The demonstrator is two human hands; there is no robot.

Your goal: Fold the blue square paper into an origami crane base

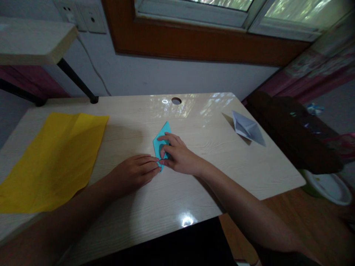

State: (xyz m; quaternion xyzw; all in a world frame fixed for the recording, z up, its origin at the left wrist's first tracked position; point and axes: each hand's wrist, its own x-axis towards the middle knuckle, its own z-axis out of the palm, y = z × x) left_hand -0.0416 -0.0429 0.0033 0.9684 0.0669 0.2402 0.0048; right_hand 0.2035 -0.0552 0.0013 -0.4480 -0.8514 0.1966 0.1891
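A turquoise sheet of paper (158, 143), folded into a narrow pointed shape, lies on the pale wood-grain table (194, 199). My left hand (141, 170) comes from the left, its fingertips pressed together on the paper's lower end. From the right, my right hand (179, 153) bends over the same paper, thumb and fingers closed on its lower part. The fingertips of both hands nearly meet there. They hide part of the lower folds, while the upper point stays visible.
A yellow sheet (63, 159) lies on the table's left side. Toward the right edge stands a folded white paper boat (248, 127). A raised shelf (36, 38) on black legs is at back left. The table has a round cable hole (176, 101) near the wall.
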